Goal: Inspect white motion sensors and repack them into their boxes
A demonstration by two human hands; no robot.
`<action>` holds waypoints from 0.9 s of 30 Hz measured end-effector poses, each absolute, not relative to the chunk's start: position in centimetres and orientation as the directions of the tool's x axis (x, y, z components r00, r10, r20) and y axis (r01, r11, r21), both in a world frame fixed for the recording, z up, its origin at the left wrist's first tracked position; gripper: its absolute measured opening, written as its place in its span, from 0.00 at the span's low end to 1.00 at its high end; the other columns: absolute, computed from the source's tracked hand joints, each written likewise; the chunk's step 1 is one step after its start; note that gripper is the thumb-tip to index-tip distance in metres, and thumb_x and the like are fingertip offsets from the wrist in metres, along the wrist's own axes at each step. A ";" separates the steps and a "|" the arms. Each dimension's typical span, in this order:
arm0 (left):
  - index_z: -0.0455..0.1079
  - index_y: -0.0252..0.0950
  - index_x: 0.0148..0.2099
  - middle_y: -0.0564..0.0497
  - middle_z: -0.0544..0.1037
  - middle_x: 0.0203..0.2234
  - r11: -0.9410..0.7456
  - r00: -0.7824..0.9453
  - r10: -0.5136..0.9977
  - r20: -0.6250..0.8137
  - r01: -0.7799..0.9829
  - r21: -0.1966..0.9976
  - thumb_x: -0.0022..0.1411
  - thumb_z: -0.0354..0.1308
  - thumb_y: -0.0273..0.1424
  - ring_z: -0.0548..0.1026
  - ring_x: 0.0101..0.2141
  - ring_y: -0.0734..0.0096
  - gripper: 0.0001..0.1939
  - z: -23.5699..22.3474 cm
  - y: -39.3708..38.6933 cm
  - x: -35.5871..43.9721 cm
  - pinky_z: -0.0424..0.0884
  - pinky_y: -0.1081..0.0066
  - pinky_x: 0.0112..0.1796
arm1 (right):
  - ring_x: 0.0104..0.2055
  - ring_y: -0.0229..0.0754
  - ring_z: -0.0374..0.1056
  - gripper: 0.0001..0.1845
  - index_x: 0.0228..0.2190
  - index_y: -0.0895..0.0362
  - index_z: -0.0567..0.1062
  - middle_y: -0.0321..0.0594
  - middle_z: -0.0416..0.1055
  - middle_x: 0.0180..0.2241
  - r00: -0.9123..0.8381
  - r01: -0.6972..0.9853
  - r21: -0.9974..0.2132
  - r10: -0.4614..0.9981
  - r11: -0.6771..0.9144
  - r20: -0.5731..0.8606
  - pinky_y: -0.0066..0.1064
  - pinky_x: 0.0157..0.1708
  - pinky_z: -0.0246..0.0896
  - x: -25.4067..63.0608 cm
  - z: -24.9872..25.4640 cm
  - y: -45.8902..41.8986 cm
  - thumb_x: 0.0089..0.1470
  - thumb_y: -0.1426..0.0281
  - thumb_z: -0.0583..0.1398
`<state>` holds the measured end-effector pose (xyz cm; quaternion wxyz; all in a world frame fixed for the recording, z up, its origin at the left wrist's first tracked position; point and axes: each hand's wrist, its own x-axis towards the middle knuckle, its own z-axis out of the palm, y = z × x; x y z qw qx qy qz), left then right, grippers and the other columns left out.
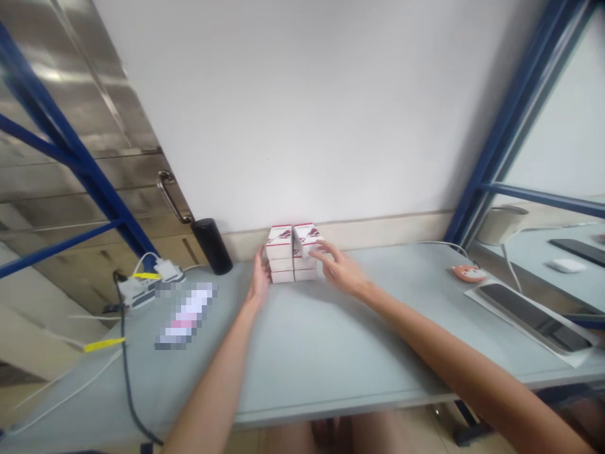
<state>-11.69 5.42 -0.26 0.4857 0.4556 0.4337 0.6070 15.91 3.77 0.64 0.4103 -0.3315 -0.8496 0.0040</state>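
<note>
Several small white boxes with dark red edging stand in two side-by-side stacks near the wall. The top left box [279, 244] bears a dark red design and sits squarely. The top right box [307, 232] has the same design and looks slightly askew, with a narrow dark gap between it and its neighbour. Against the outer side of the left stack lies my left hand [258, 279], its fingers stretched along the boxes and partly hidden. My right hand [341, 270] has its fingers apart, fingertips touching the front right corner of the top right box.
A black cylinder [212, 246] stands left of the boxes. Power strips [146, 284] with cables and a blurred-out item [186, 316] lie on the left of the grey table [302, 353]. At right are an orange-and-white object [469, 273] and a dark flat device [534, 316].
</note>
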 end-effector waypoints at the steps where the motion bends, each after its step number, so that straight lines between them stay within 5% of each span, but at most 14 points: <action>1: 0.48 0.50 0.78 0.48 0.71 0.68 -0.151 -0.123 0.984 0.129 -0.196 0.969 0.72 0.42 0.60 0.75 0.61 0.55 0.40 -0.3 5.5 -11.9 0.74 0.57 0.56 | 0.64 0.56 0.68 0.32 0.65 0.44 0.71 0.48 0.58 0.71 -0.462 0.578 -0.268 0.580 0.771 0.671 0.54 0.60 0.69 17.3 0.1 3.6 0.62 0.75 0.54; 3: 0.51 0.48 0.77 0.49 0.73 0.66 -0.151 -0.121 0.984 0.128 -0.198 0.969 0.72 0.44 0.58 0.76 0.60 0.55 0.39 -0.3 5.5 -11.9 0.74 0.57 0.56 | 0.63 0.56 0.70 0.31 0.66 0.44 0.70 0.48 0.60 0.71 -0.427 0.600 -0.338 0.647 0.725 0.632 0.56 0.59 0.70 19.6 -0.7 3.4 0.63 0.73 0.56; 5: 0.58 0.46 0.75 0.48 0.76 0.63 -0.151 -0.098 0.986 0.134 -0.196 0.969 0.72 0.47 0.57 0.76 0.60 0.53 0.37 -0.3 5.3 -11.5 0.73 0.57 0.58 | 0.61 0.55 0.72 0.31 0.68 0.47 0.66 0.51 0.63 0.69 -0.278 0.568 -0.544 0.766 0.617 0.579 0.54 0.59 0.71 20.9 -1.1 3.3 0.66 0.67 0.56; 9: 0.66 0.42 0.71 0.48 0.79 0.60 -0.133 -0.063 0.990 0.124 -0.188 0.973 0.73 0.49 0.54 0.75 0.61 0.52 0.34 -0.3 4.5 -10.2 0.70 0.56 0.61 | 0.66 0.53 0.68 0.33 0.71 0.48 0.60 0.51 0.61 0.71 -0.119 0.291 -0.875 0.922 0.388 0.369 0.53 0.63 0.67 20.4 -0.3 3.2 0.69 0.55 0.54; 15: 0.55 0.45 0.76 0.45 0.79 0.59 -0.068 0.065 0.995 0.077 -0.140 0.988 0.71 0.52 0.54 0.78 0.58 0.52 0.38 0.4 3.2 -8.7 0.71 0.53 0.59 | 0.69 0.51 0.64 0.34 0.70 0.47 0.63 0.46 0.61 0.71 -0.190 0.145 -0.880 0.885 0.453 0.424 0.50 0.67 0.61 19.6 0.9 2.8 0.69 0.49 0.52; 20: 0.52 0.48 0.77 0.45 0.75 0.64 -0.078 0.134 0.987 0.090 -0.093 0.993 0.69 0.58 0.50 0.76 0.61 0.53 0.40 0.4 3.1 -5.0 0.69 0.54 0.61 | 0.63 0.51 0.70 0.30 0.65 0.50 0.65 0.49 0.68 0.66 -0.075 0.293 -0.825 0.872 0.483 0.484 0.48 0.63 0.64 21.3 0.8 3.6 0.70 0.50 0.51; 27: 0.44 0.47 0.79 0.42 0.65 0.71 -0.169 0.325 0.932 0.162 -0.007 0.986 0.56 0.70 0.35 0.65 0.69 0.46 0.56 0.5 4.8 3.8 0.59 0.47 0.68 | 0.57 0.58 0.71 0.29 0.58 0.52 0.65 0.54 0.72 0.56 0.459 0.262 -0.913 0.792 0.311 0.402 0.52 0.59 0.62 22.9 0.7 4.7 0.70 0.47 0.43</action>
